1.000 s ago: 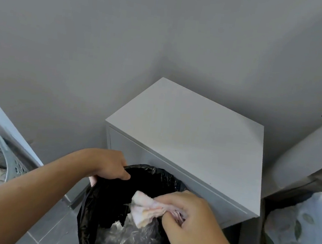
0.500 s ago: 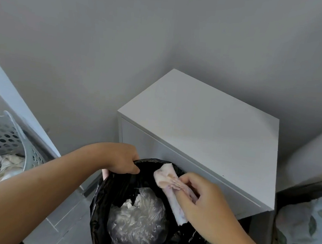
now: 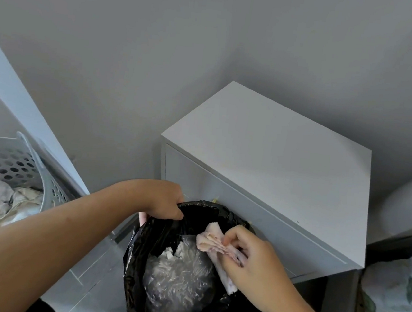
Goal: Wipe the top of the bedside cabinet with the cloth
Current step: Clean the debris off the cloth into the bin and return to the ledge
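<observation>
The white bedside cabinet stands in the corner against the grey wall, with nothing on its top. A pale pink cloth is pinched in my right hand, over the mouth of a bin lined with a black bag just in front of the cabinet. My left hand grips the bag's far-left rim. Crumpled clear plastic and white scraps lie inside the bin.
A grey perforated laundry basket with pale clothes stands at the left. Bedding with a leaf print lies at the right edge beside the cabinet. The floor between basket and bin has grey tiles.
My right hand with the cloth has risen from deep over the bin toward its far rim by the cabinet. My left hand has stayed on the bag's rim. The view has shifted left.
</observation>
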